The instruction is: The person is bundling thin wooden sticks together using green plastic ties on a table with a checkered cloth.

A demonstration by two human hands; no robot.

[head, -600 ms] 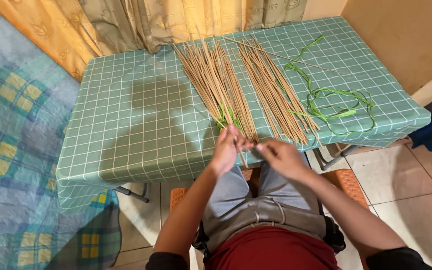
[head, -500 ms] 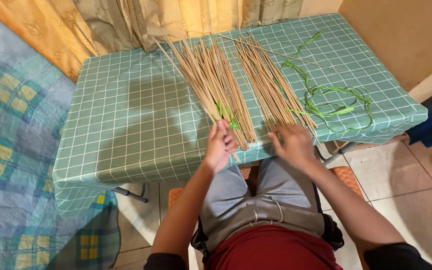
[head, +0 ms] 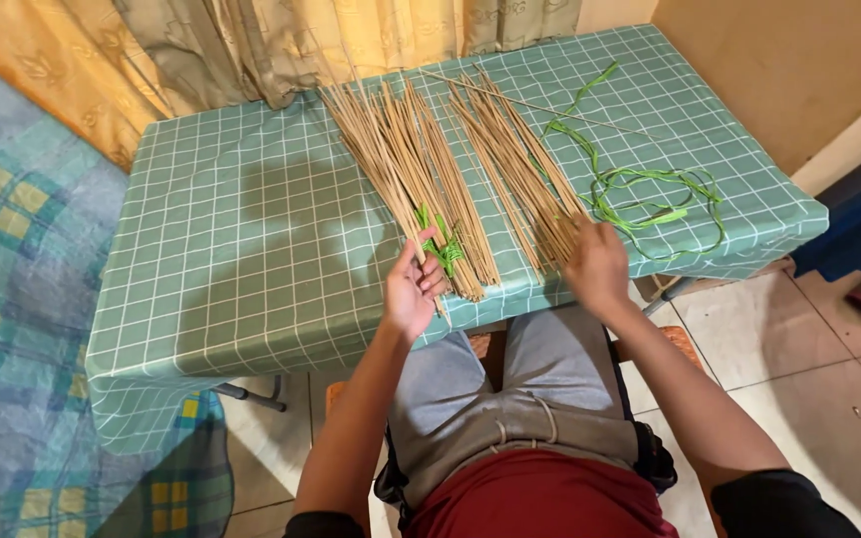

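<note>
Two fans of tan sticks are seen spread on a green checked tablecloth (head: 251, 249). The left bundle (head: 411, 179), tied with a green strip (head: 442, 247) near its lower end, is touched there by the left hand (head: 413, 289), fingers loosely spread beside the tie. The right bundle (head: 515, 169) is covered at its near ends by the right hand (head: 598, 267), laid flat, nothing pinched. Loose green strands (head: 650, 199) are coiled just right of it

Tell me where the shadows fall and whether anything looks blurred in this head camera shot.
Head view: a broad soft shadow darkens the green checked tablecloth left of the bound stick bundle; the right hand at the loose sticks looks slightly motion-blurred; the left hand is sharper; no strong glare.
</note>
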